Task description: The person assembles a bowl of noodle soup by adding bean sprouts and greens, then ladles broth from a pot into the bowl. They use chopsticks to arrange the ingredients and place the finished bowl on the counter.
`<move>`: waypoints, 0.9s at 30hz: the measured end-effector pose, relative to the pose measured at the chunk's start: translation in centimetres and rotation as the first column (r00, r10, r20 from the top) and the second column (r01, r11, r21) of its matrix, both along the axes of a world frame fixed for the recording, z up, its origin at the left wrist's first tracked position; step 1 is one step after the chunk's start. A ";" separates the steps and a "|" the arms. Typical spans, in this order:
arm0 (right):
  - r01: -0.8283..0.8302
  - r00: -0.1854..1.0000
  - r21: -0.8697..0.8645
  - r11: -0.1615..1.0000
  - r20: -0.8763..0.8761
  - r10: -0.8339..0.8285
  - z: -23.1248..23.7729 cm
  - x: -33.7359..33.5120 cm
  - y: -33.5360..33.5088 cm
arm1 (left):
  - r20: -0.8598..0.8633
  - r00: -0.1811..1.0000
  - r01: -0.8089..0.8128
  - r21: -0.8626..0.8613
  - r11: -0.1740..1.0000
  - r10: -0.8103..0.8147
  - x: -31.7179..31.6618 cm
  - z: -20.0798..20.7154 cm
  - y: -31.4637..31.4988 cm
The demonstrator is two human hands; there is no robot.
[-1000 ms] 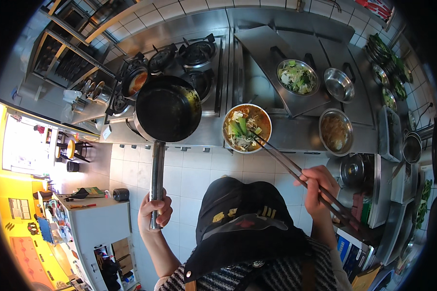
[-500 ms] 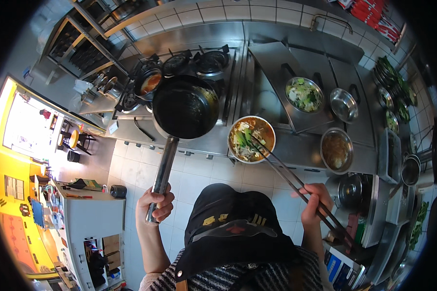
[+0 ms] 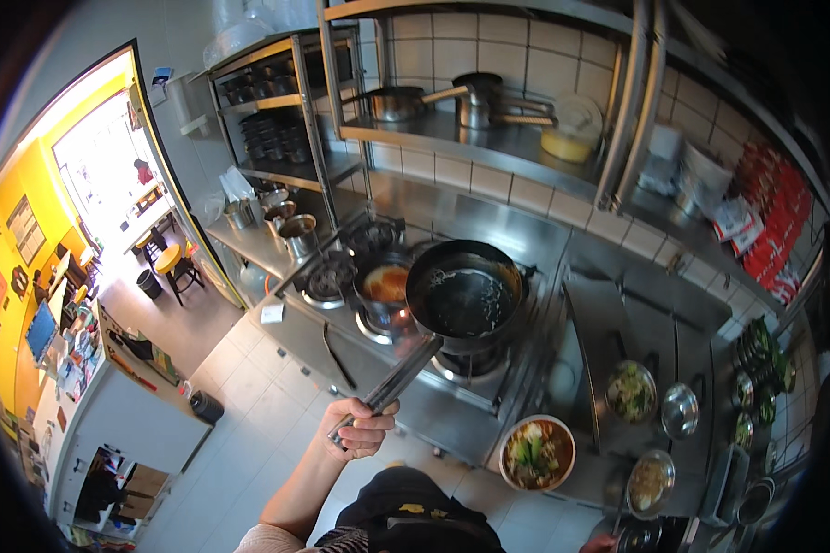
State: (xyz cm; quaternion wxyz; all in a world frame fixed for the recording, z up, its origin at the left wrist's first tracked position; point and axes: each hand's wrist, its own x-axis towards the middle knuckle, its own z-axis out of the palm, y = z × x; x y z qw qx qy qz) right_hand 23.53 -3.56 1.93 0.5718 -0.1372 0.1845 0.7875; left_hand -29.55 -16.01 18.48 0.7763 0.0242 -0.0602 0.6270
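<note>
My left hand [image 3: 364, 429] is wrapped round the metal handle of a dark, deep pan [image 3: 466, 309]. The pan is over the right side of the stove, with a wet sheen and whitish streaks inside. At the bottom edge, only a small part of my right hand [image 3: 601, 544] shows. Thin dark chopsticks [image 3: 619, 509] rise beside it, mostly cut off. A white-rimmed bowl [image 3: 571, 444] of reddish soup with noodles and green vegetables stands on the counter's front edge, right of the pan.
A second pan with orange-red contents [image 3: 385, 284] sits on a burner left of mine. To the right are metal bowls of vegetables [image 3: 631, 390] and noodles [image 3: 650, 484], plus a bare metal bowl [image 3: 680, 411]. A shelf [image 3: 516, 138] holding pots crosses above the stove.
My left hand has carried the pan forward over the burners. My right hand and the chopsticks have withdrawn from the soup bowl toward the bottom edge. The view has tilted up and turned.
</note>
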 end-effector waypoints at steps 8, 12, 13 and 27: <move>0.331 0.937 0.022 0.943 0.107 -0.331 -2.0 -6.7 -3.4 | -0.414 0.866 -0.264 0.095 0.960 0.279 -21.6 8.4 12.7; 0.492 0.860 -0.029 0.870 0.172 -0.480 -0.6 -8.1 -7.6 | -0.445 0.816 -0.257 0.293 0.921 0.369 -31.2 16.0 25.6; 0.545 0.827 -0.035 0.838 0.188 -0.530 -0.1 -8.6 -9.1 | -0.391 0.865 -0.214 0.275 0.937 0.313 -33.0 17.6 28.5; 0.533 0.368 0.254 0.807 0.789 -0.492 9.2 -18.8 -16.6 | -0.317 0.691 -0.566 0.321 0.759 0.650 -38.8 20.2 46.2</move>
